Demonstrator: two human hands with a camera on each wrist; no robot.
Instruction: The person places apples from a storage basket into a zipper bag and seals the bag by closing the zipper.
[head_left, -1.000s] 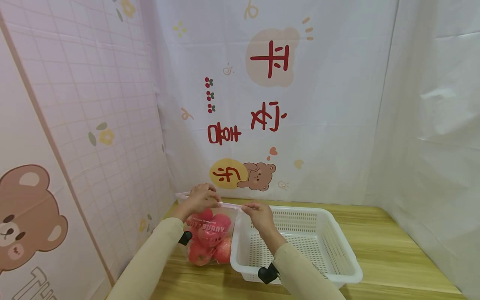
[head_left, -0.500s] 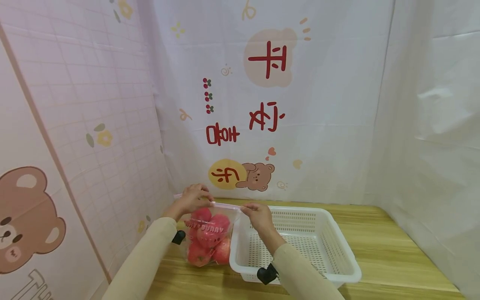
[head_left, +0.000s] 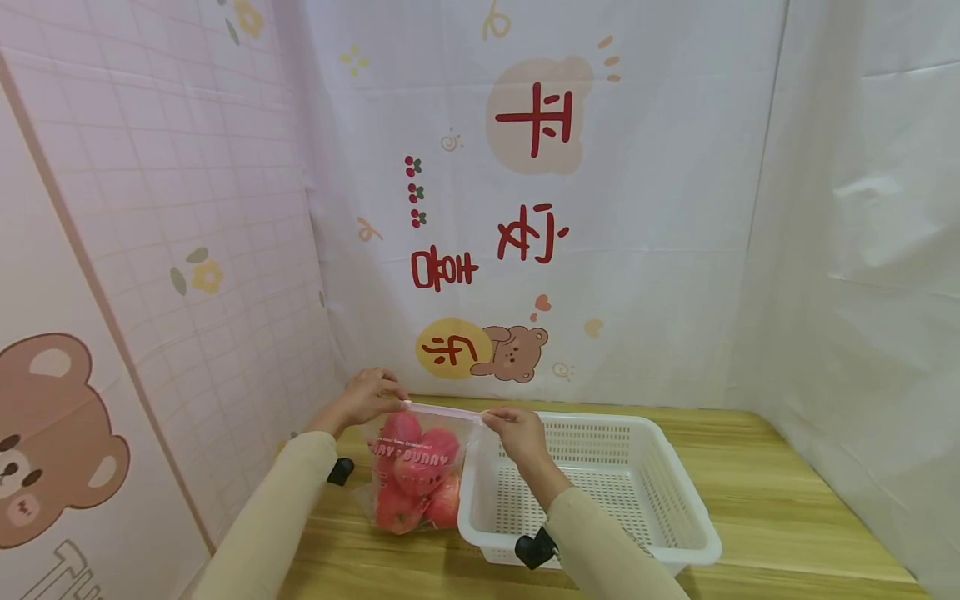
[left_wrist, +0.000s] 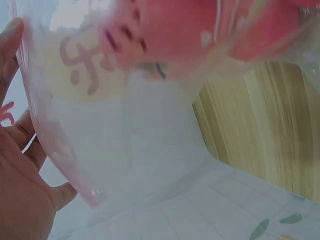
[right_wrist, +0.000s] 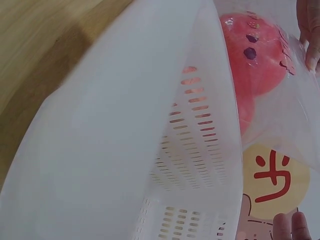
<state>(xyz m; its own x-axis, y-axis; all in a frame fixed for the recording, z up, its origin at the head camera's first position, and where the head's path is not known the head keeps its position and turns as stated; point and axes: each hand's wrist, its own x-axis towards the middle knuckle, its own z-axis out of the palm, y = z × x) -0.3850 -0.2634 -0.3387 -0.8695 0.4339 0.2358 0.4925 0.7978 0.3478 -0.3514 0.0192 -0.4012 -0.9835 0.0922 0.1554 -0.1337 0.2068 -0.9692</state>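
A clear zip bag with pink lettering and a pinkish zip strip stands upright on the table, holding several red apples. With thumb and fingers, my left hand pinches the zip strip toward its left side. My right hand pinches the strip's right corner. Between both hands the top edge is stretched straight. In the left wrist view, the pink edge of the bag runs beside the hand. A white perforated basket stands to the bag's right, below my right hand and forearm.
The wood-patterned table extends right of the basket. A printed white cloth wall rises behind, and another printed cloth closes off the left side. In the right wrist view the basket wall fills much of the picture.
My left hand has slid leftward along the zip strip, uncovering more of it. The right hand keeps its place at the right corner. Bag and basket stay about where they were.
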